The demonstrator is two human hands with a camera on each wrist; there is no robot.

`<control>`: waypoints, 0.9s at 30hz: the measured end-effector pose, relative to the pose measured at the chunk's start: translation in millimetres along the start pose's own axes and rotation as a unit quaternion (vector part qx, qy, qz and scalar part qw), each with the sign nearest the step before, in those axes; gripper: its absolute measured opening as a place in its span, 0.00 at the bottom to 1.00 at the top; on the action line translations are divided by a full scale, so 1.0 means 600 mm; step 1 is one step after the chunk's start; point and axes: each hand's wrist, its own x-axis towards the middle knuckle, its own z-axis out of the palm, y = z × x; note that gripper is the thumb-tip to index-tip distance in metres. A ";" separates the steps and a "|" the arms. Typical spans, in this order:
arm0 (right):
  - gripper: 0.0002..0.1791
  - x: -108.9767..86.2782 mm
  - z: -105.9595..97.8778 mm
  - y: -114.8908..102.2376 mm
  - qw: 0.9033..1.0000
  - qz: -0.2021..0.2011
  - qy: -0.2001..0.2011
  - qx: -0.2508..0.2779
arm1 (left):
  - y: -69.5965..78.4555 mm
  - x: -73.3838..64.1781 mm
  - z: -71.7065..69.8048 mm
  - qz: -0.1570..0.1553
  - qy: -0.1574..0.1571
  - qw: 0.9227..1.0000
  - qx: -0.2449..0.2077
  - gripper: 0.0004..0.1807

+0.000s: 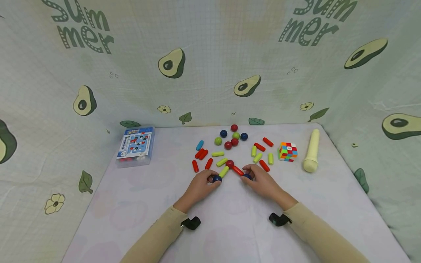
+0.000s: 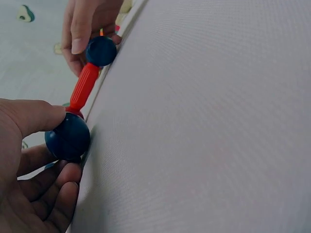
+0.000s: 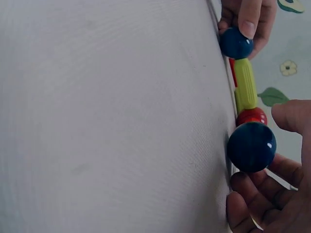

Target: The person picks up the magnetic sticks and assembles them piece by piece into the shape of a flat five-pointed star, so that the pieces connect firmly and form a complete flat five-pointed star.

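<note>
On the table, a red ball forms the top of a V. From it a yellow-green rod runs to one dark blue ball, and a red rod to another dark blue ball. My left hand pinches the left blue ball between thumb and fingers. Curled around the right blue ball is my right hand; in the right wrist view its thumb appears slightly off the ball, its fingers close against it.
Loose red rods, yellow-green rods and a blue rod lie around the V. Several balls cluster behind. A plastic box stands left; a puzzle cube and a pale microphone-shaped object are right. A patterned cloth hangs behind.
</note>
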 end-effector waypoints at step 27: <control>0.21 0.029 -0.062 0.032 0.988 0.059 0.098 -0.100 | -0.002 0.001 -0.001 0.004 -0.003 1.000 -0.010 0.19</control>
